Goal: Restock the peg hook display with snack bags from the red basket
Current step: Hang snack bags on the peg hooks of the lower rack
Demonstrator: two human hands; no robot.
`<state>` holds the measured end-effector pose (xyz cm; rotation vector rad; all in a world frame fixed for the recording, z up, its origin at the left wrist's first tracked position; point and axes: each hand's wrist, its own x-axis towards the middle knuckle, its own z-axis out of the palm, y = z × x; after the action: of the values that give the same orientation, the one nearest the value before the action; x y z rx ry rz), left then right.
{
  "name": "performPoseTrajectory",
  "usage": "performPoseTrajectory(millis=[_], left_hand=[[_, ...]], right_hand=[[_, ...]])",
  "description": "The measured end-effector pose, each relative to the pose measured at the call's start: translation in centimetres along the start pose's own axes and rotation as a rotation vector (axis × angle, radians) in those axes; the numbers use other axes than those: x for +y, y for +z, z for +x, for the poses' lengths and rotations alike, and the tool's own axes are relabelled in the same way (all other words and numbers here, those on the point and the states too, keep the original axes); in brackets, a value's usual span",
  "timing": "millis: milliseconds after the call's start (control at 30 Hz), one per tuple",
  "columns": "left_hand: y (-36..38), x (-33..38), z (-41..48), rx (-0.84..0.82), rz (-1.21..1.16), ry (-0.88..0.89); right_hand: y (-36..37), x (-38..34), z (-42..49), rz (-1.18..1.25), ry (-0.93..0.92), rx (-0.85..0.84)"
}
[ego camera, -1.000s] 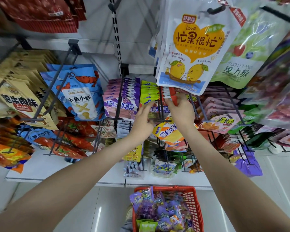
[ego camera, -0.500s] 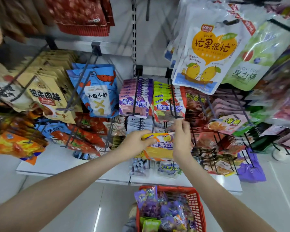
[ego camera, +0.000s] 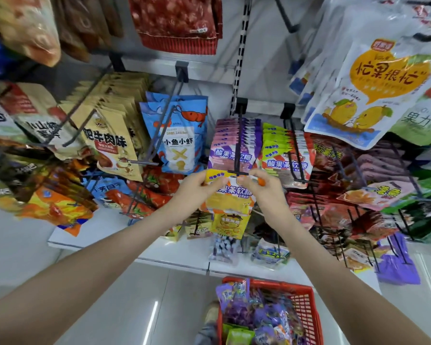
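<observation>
Both hands are up at the display: the left hand [ego camera: 197,189] and the right hand [ego camera: 265,189] each pinch a top corner of a yellow snack bag [ego camera: 230,201], which hangs between and below the fingers [ego camera: 215,181]. Right between the fingertips sits the crossbar tip of a peg hook [ego camera: 239,155], with a packed row of purple bags [ego camera: 230,151] behind it. I'd say the bag is at the tip but not yet threaded on. Far below the fingers, the red basket [ego camera: 306,303] on the floor holds a heap of bags, so most of the restocking looks undone.
</observation>
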<state>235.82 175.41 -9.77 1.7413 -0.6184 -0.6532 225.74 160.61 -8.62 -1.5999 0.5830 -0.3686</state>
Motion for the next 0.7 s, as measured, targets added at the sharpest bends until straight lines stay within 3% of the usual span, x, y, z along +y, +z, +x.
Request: performPoseTrajectory(millis=[700], left_hand=[[0.4,-1.3,3.8,0.074,0.193,0.027]], right_hand=[[0.2,1.6,3.3,-0.182,-0.081,-0.028]])
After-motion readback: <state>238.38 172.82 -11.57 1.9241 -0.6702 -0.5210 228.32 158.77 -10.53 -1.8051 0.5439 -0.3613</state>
